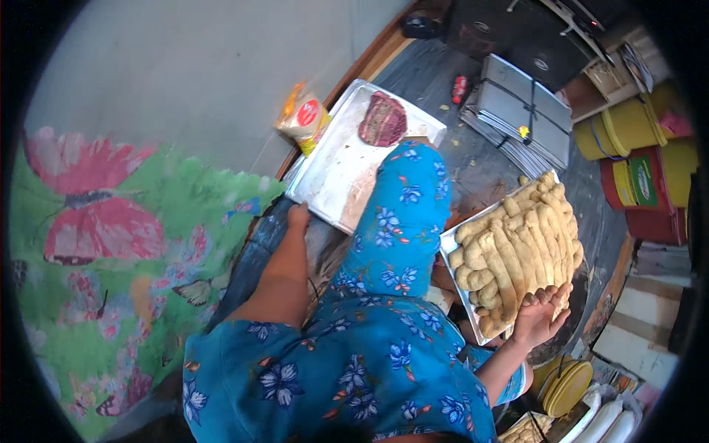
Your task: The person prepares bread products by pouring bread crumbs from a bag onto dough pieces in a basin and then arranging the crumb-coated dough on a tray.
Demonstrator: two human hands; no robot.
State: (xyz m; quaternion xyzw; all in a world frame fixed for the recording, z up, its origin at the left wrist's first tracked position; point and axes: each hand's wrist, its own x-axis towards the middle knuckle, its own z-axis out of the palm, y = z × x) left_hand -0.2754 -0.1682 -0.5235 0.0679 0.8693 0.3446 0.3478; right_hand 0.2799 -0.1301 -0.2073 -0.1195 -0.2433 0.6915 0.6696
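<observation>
A pile of long, golden-brown dough rolls (521,247), some of them looking twisted, rests on a light rectangular tray (456,258) at my right. My right hand (539,317) is at the pile's near edge, palm turned up and fingers apart, slightly bent, with nothing in it. On my left, my left hand (298,215) grips the near-left corner of a shallow metal baking tray (332,177); its fingers are partly hidden. A folded maroon patterned cloth (382,119) lies at that tray's far end. My knee, under blue floral clothing (399,221), covers part of the tray's right side.
A clear bag with a red label (304,118) stands beside the baking tray. Strapped grey flat trays (523,103) are stacked at the far right, near a small red packet (459,88). Yellow buckets (617,133) line the right side. A butterfly-painted wall (103,199) rises at left.
</observation>
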